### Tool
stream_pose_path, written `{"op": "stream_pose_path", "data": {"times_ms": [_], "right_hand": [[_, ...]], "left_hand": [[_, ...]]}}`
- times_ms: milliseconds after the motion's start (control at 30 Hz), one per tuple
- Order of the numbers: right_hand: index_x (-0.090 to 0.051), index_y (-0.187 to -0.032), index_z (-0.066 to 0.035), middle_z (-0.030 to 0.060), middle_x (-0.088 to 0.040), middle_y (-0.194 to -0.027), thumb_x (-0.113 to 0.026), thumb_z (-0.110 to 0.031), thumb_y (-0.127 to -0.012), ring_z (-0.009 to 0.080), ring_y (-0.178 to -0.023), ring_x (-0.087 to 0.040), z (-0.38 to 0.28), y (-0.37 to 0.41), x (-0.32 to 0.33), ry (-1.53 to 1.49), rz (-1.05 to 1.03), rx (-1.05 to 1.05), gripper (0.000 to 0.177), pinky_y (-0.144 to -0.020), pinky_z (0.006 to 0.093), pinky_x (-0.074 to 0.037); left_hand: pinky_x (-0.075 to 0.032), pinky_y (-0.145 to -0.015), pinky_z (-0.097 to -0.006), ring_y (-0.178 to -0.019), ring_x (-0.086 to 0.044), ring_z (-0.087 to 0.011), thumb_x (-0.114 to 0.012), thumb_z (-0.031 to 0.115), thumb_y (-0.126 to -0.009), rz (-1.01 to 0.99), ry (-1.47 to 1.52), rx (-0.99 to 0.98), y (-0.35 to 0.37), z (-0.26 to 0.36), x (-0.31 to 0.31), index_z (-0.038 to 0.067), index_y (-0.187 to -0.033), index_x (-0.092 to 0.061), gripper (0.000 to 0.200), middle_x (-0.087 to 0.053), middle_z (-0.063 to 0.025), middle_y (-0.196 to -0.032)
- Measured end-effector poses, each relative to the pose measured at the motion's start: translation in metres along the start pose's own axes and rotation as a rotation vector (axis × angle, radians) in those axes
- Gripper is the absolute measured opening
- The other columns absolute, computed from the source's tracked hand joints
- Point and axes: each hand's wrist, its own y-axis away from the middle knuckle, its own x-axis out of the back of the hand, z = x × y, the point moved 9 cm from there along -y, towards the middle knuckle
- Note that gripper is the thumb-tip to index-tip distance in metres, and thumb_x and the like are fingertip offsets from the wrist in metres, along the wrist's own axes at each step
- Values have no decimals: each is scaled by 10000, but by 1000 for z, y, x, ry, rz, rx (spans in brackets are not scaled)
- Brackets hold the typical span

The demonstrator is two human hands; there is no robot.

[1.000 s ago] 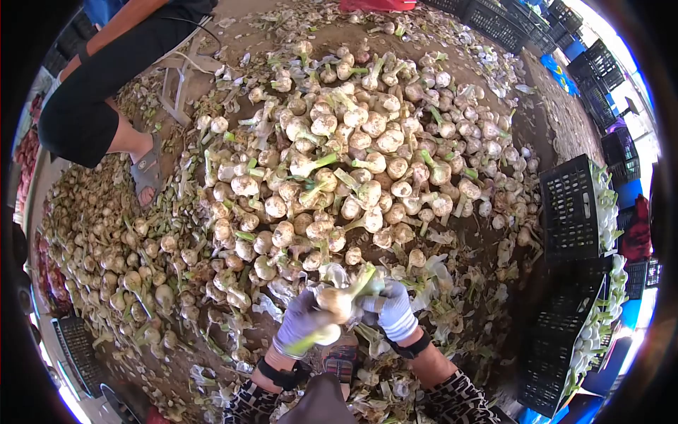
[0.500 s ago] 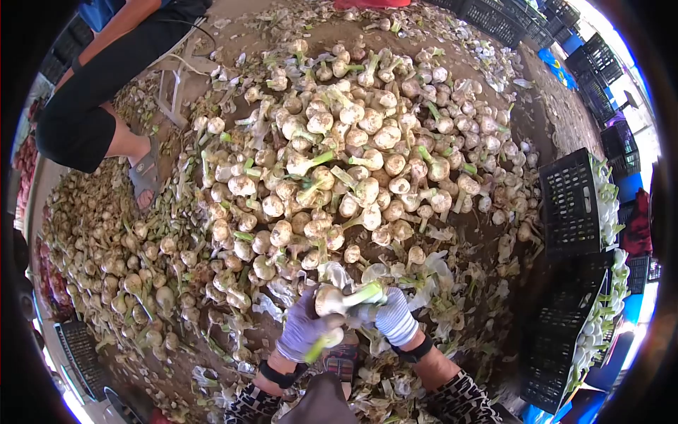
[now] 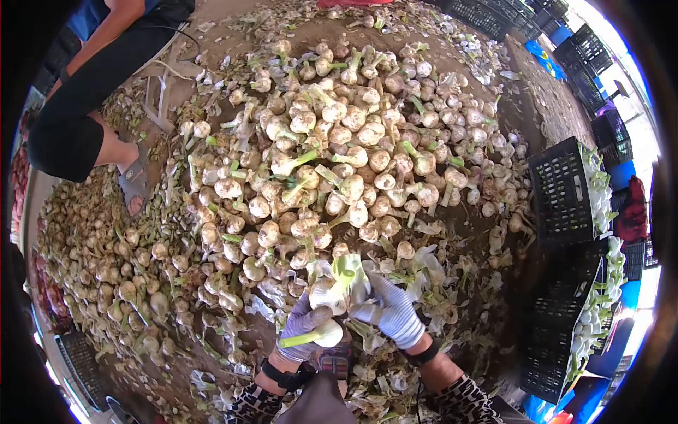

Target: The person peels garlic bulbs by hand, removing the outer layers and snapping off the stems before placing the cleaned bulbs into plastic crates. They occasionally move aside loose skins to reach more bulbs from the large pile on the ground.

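Note:
My left hand (image 3: 299, 326), in a pale glove, is closed around two garlic bulbs. One is a smooth white garlic bulb (image 3: 328, 333) with a trimmed green stem, lying across the palm under the thumb. Above it is a browner garlic bulb (image 3: 323, 292), its green stem pointing up and its outer layers spread loose. My right hand (image 3: 393, 311), in a striped glove, meets this bulb from the right, thumb and fingers on either side of its loose garlic skin (image 3: 360, 288). Just beyond both hands lies a large heap of unpeeled garlic (image 3: 353, 134).
Black crates (image 3: 563, 191) filled with trimmed garlic stand at the right. More garlic (image 3: 106, 283) covers the ground at left, near a seated person's sandalled foot (image 3: 134, 185). Loose husks (image 3: 431, 283) litter the soil around my hands. Another dark crate (image 3: 81, 360) is at lower left.
The browner bulb's stem has swung from pointing right to pointing up, its skin opened out. My right hand has shifted from the stem to the loose skin. The white bulb stays in my left.

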Motion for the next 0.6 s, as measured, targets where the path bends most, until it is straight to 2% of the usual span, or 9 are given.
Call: {"op": "stream_pose_path", "data": {"times_ms": [33,100,200,233,300,333,500,567,600], "right_hand": [[-521,-1138,17,75,-626,-1002,-745,-149,-734,138,-843,-585,-10,1,-6,216,-21,58,491,-726,274,-486],[-560,-1079,3,71,-644,-892,-728,-174,-751,118,-759,-577,-6,3,-7,268,9,16,409,-674,265,-474],[-596,-1016,-19,121,-645,-835,-721,-165,-739,147,-721,-607,4,3,-7,-153,-23,-56,338,-654,276,-477],[-596,-1016,-19,121,-645,-835,-721,-165,-739,147,-721,-607,0,4,-4,-153,-23,-58,338,-654,276,-477],[-604,-982,-26,151,-640,-830,-688,-132,-727,233,-729,-632,-25,5,-2,331,-71,85,289,-634,313,-484],[-604,-910,-37,158,-605,-778,-640,-111,-708,327,-703,-599,-36,5,-2,624,-14,261,218,-603,378,-476],[-557,-790,-53,138,-544,-762,-604,-97,-679,345,-704,-551,-40,-8,-8,770,98,450,128,-598,429,-457],[-550,-829,-58,147,-553,-835,-613,-87,-651,343,-796,-551,-33,-16,-15,881,34,508,190,-631,432,-463],[-538,-878,-54,151,-560,-897,-614,-76,-626,345,-871,-544,-29,-22,-13,907,24,493,264,-659,426,-472]], "left_hand": [[-496,-795,-303,-935,-583,-177,-702,112,-753,55,-36,-2,1,1,3,60,-1259,-463,563,-586,-62,-1077],[-478,-803,-295,-933,-575,-164,-710,112,-749,-32,-94,-74,3,14,-17,50,-1254,-466,564,-582,-63,-1070],[-464,-793,-284,-916,-569,-166,-715,98,-735,-106,-153,-7,4,11,-23,23,-1240,-457,572,-576,-71,-1056],[-464,-793,-284,-916,-569,-166,-715,98,-735,-105,-152,-5,4,11,-19,23,-1240,-457,572,-576,-71,-1056],[-465,-800,-291,-917,-570,-175,-707,112,-731,-267,-152,45,1,-1,-17,13,-1232,-456,569,-575,-72,-1039],[-464,-795,-297,-899,-569,-182,-708,161,-721,-408,18,124,2,-5,-29,6,-1214,-474,568,-583,-90,-1027],[-459,-747,-302,-828,-548,-178,-713,203,-688,-171,-42,59,9,-4,-20,-9,-1198,-499,592,-587,-120,-1004],[-454,-738,-300,-845,-545,-177,-707,189,-683,-250,63,82,12,1,-40,-12,-1199,-506,589,-588,-123,-1018],[-478,-737,-297,-838,-580,-197,-734,332,-611,-435,-98,104,9,-21,-29,-43,-1194,-482,738,-597,-116,-975]]}}
